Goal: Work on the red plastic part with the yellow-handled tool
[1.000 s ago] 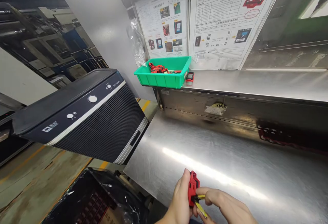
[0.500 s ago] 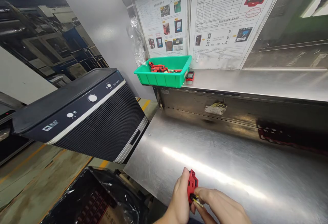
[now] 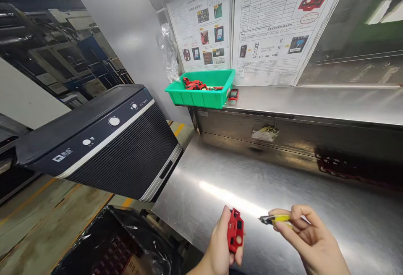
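Note:
My left hand [image 3: 220,245] grips a small red plastic part [image 3: 235,230] upright at the near edge of the steel worktable [image 3: 283,191]. My right hand [image 3: 311,241] holds a small yellow-handled tool [image 3: 275,219], its tip pointing left toward the red part and a short gap away from it. Both hands hover just above the table's front edge.
A green bin [image 3: 201,92] with several red parts stands on the raised steel shelf [image 3: 315,103], a red part [image 3: 233,94] beside it. Instruction sheets [image 3: 267,27] hang behind. A black machine [image 3: 103,140] stands left; a bag-lined box [image 3: 119,245] lies below.
My right hand has pulled the yellow tool away from the red part, moving right and up. The left hand still holds the red part, now turned to show its face.

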Available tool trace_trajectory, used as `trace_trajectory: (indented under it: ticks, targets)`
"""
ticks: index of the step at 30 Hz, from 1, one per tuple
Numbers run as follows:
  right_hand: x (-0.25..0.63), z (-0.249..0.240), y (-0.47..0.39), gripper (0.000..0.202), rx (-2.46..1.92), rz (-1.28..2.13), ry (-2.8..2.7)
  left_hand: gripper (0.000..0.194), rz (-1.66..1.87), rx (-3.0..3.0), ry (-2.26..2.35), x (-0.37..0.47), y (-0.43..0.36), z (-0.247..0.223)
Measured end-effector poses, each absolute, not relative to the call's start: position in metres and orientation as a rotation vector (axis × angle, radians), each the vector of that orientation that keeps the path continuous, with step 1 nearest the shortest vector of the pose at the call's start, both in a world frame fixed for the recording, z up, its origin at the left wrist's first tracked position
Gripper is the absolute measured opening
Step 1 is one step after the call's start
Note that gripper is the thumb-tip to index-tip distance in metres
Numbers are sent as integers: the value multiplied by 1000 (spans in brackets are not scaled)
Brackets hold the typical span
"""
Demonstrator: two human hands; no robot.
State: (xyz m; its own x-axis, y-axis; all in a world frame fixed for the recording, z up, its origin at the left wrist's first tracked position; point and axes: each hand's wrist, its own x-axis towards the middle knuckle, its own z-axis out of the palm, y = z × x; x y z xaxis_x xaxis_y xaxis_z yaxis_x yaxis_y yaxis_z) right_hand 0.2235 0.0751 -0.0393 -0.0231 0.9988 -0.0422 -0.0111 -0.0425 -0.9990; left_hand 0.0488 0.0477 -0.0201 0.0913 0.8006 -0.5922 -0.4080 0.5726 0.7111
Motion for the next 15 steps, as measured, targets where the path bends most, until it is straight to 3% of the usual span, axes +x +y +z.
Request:
trace_trajectory:
  ticks: [7,11,15]
  targets:
    - [233,-143,98,41,-1497,1328,-1182,85,853,395,1166,50,54,-24]
    - [228,-198,84,34,-1566,1160,-1334,78,830,441,1073,47,54,-23]
    - [234,-219,74,21,-1606,915,-1575,76,887,438,1046,45,51,-24]
